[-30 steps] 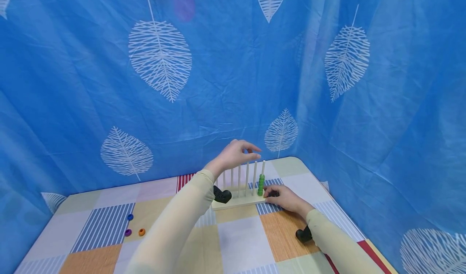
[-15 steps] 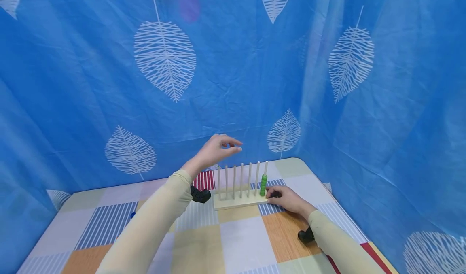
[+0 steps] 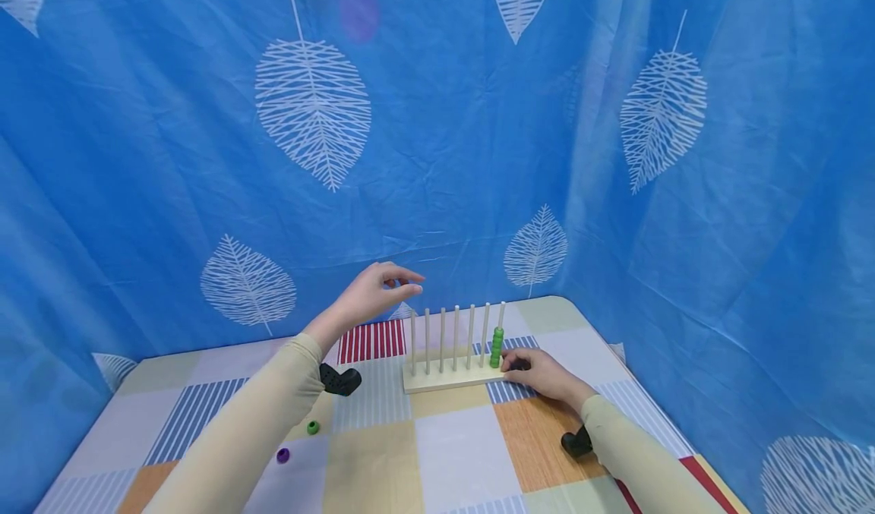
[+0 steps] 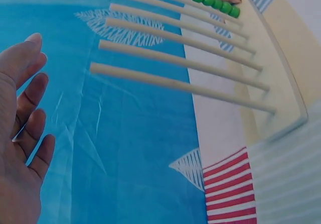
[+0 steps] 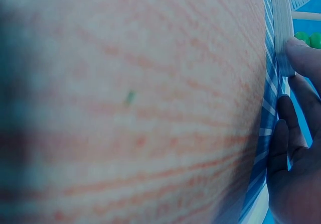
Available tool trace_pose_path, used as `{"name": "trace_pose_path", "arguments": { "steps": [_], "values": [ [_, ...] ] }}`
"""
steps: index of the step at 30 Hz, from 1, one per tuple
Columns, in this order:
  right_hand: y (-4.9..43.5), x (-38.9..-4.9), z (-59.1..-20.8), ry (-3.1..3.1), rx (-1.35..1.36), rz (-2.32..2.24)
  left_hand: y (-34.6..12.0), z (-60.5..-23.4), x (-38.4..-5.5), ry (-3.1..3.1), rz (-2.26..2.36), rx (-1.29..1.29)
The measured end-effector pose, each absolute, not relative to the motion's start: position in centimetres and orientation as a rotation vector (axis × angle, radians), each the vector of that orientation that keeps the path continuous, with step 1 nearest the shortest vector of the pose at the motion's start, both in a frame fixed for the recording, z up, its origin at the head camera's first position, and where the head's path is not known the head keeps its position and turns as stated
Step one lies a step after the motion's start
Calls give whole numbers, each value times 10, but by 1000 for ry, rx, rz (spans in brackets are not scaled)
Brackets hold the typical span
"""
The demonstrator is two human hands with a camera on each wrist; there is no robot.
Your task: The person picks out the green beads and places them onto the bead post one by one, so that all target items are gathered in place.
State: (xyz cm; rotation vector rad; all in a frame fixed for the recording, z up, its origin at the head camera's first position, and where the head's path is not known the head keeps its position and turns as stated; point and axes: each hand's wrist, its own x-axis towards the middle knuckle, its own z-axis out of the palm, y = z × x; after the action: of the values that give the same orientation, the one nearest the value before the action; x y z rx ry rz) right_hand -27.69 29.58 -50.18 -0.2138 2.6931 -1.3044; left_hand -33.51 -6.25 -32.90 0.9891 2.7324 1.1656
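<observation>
A pale wooden bead stand [image 3: 447,379] carries a row of upright pegs. Several green beads [image 3: 495,347] are stacked on its rightmost peg, while the other pegs are bare. My right hand [image 3: 543,373] grips the stand's right end; in the right wrist view the thumb [image 5: 301,53] lies against the edge of the base. Raised beyond the left end of the stand is my left hand [image 3: 372,292], nothing in it. In the left wrist view this hand [image 4: 22,118] shows loosely bent fingers, apart from the peg tops.
A loose green bead [image 3: 312,427] and a purple bead [image 3: 283,455] lie on the patchwork tablecloth [image 3: 369,461] beside the left forearm. A blue curtain [image 3: 437,157] with white leaf prints hangs behind the table and along its right side.
My left hand has moved left, from above the rightmost pegs to past the stand's left end. The forearm's shift uncovers a green bead and hides others. My right hand stays at the stand.
</observation>
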Motion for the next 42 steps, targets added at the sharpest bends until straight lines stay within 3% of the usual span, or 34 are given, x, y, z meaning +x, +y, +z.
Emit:
{"name": "trace_pose_path", "arguments": {
  "steps": [23,42],
  "values": [
    [297,-277,-503,2687,-215,-1321,-152,-382,-305,2729,1156,788],
    [297,-278,-503,2704,-188,-1276,-195,-422,-276,2709,1124,628]
  ]
}}
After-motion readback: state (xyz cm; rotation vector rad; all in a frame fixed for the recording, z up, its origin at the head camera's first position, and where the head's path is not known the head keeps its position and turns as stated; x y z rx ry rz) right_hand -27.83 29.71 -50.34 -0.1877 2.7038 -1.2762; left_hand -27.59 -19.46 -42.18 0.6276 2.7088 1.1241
